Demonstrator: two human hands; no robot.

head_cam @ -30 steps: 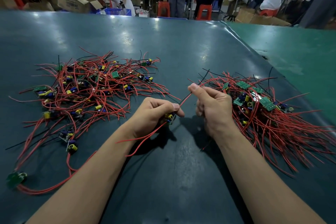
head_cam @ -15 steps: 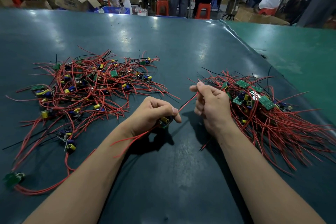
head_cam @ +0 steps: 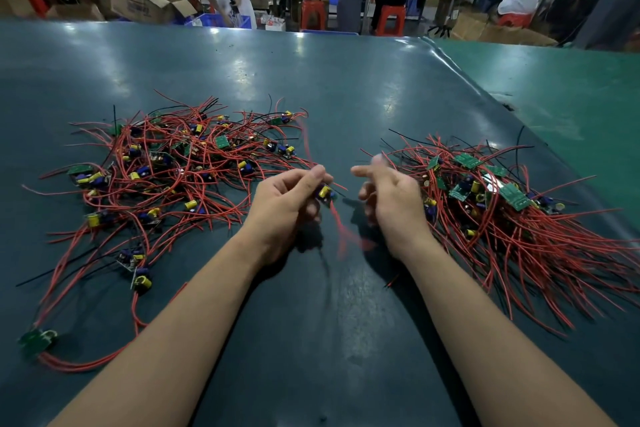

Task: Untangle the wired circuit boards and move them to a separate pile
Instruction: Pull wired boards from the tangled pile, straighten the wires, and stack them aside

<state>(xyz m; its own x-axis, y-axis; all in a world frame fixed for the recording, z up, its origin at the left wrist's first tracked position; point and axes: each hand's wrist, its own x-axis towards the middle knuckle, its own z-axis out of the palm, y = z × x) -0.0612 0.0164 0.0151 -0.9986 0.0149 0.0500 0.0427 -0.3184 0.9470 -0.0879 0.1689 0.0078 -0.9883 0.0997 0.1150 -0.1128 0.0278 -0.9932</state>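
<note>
The left hand (head_cam: 291,199) pinches one small circuit board (head_cam: 325,193) while the right hand (head_cam: 388,194) hangs loose and holds nothing (its fingers look blurred), so the board's free red wires (head_cam: 341,232) may catch the tangled pile (head_cam: 180,166) and drag it.

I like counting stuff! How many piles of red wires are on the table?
2: a tangled pile beside the left hand, and a sorted pile beside the right hand.

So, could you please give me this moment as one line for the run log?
left hand: holds wired circuit board | right hand: open, holding nothing | tangled pile: left | sorted pile: right
</note>
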